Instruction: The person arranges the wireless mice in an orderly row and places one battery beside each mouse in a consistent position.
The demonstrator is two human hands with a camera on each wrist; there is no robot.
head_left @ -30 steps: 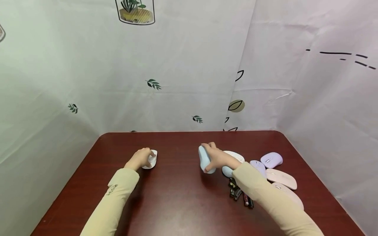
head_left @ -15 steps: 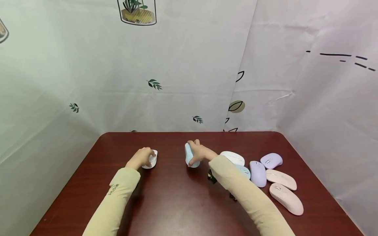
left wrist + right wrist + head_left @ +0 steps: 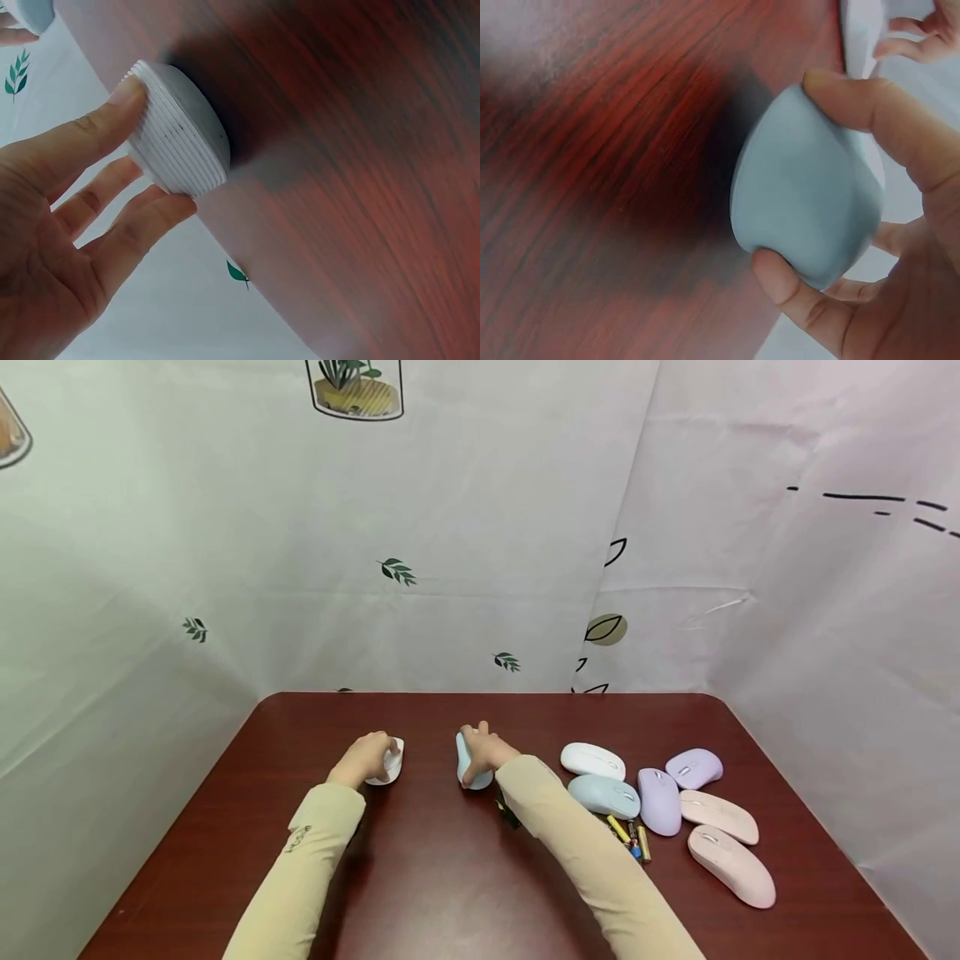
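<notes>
My left hand (image 3: pixel 362 762) grips a white computer mouse (image 3: pixel 396 760) at the table's back left; the left wrist view shows its ribbed side (image 3: pixel 180 142) between thumb and fingers. To its right, my right hand (image 3: pixel 486 752) holds a light blue mouse (image 3: pixel 463 762) by its sides, thumb and fingertips on opposite edges. In the right wrist view the blue mouse (image 3: pixel 802 180) is close up, with a dark shadow beside it on the wood. Whether either mouse touches the table is hard to tell. The two mice are a short gap apart.
On the right of the dark red table (image 3: pixel 450 885) lie a white mouse (image 3: pixel 592 761), another blue mouse (image 3: pixel 604 796), purple mice (image 3: pixel 660 802) and pink mice (image 3: pixel 731 866). Several batteries (image 3: pixel 619 829) lie by the blue one, partly hidden by my right sleeve (image 3: pixel 585 852).
My right hand has carried the light blue mouse leftward, closer to the white one, slowing at the end. My left hand keeps its grip in nearly the same place.
</notes>
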